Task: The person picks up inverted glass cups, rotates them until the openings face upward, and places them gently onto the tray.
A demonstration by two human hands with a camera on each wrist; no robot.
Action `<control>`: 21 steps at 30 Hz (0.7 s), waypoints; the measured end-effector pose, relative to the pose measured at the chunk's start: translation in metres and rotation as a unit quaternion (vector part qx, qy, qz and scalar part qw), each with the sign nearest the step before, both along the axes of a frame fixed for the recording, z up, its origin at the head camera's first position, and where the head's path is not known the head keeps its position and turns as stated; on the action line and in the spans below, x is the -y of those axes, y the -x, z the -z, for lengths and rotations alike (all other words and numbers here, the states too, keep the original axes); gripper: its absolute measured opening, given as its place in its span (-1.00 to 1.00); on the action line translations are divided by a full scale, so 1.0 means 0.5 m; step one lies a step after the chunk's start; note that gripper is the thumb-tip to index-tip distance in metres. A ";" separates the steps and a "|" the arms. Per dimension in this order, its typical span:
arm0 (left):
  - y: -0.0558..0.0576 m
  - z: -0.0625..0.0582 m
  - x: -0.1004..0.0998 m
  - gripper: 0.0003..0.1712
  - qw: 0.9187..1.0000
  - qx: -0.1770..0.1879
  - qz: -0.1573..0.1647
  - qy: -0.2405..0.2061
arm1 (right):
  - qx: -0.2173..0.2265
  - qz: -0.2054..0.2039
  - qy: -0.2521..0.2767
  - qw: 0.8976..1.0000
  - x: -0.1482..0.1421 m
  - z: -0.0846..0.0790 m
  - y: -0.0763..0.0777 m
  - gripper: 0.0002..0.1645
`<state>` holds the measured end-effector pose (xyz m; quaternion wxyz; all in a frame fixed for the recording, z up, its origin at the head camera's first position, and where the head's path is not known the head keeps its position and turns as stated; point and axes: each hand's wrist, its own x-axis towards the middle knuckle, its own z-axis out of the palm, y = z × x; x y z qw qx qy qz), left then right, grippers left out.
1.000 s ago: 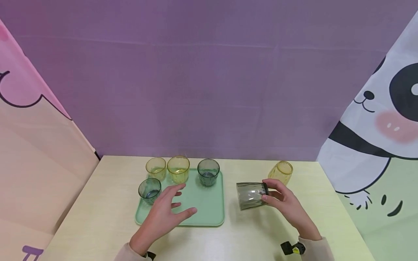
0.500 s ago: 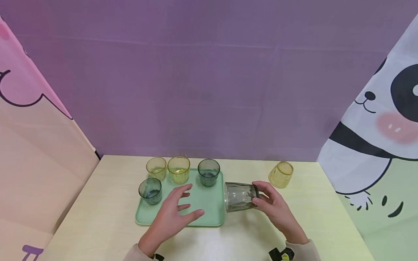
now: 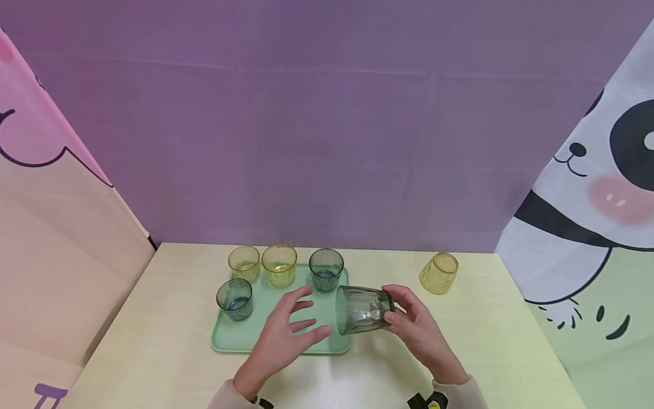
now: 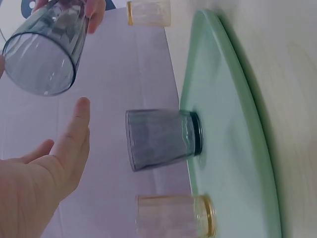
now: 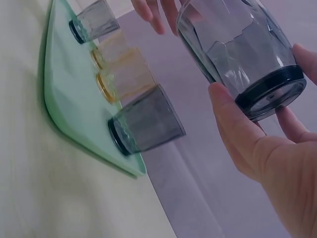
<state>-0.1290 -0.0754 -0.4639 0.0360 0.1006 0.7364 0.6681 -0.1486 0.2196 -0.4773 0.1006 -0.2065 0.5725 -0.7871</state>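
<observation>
My right hand point(image 3: 416, 326) pinches a grey glass tumbler point(image 3: 364, 310) near its base. The tumbler lies sideways in the air, its mouth facing left over the right edge of the green tray point(image 3: 286, 343). Just left of that mouth, my left hand point(image 3: 286, 332) holds nothing; its fingers and thumb are spread apart. In the left wrist view the held tumbler point(image 4: 42, 54) is above the left fingertips, apart from the palm. The right wrist view shows the fingers point(image 5: 233, 116) around the tumbler's dark base point(image 5: 272, 91).
Two grey tumblers, one front left point(image 3: 235, 299) and one back right point(image 3: 326, 270), stand upright on the tray. Two yellow tumblers, one at the back left point(image 3: 244, 263) and one beside it point(image 3: 279, 266), stand there too. Another yellow tumbler point(image 3: 439, 274) stands upside down on the table at right.
My right hand has carried the grey tumbler leftward from the table's right side to the tray's edge. My left hand has shifted right toward it, fingers still spread.
</observation>
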 end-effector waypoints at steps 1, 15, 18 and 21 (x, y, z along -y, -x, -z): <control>0.000 0.000 -0.003 -0.08 1.000 0.001 0.004 -0.008 | 0.002 -0.002 0.004 1.000 0.004 0.000 0.000 -0.46; 0.002 -0.003 -0.024 -0.06 0.994 -0.018 0.059 -0.093 | 0.023 -0.007 0.043 0.999 0.046 0.009 -0.002 -0.48; 0.002 -0.003 -0.027 -0.06 0.993 -0.019 0.063 -0.101 | 0.022 -0.005 0.043 0.999 0.051 0.010 -0.003 -0.48; 0.002 -0.003 -0.030 -0.06 0.993 -0.020 0.059 -0.099 | 0.022 -0.005 0.042 0.999 0.054 0.011 -0.003 -0.49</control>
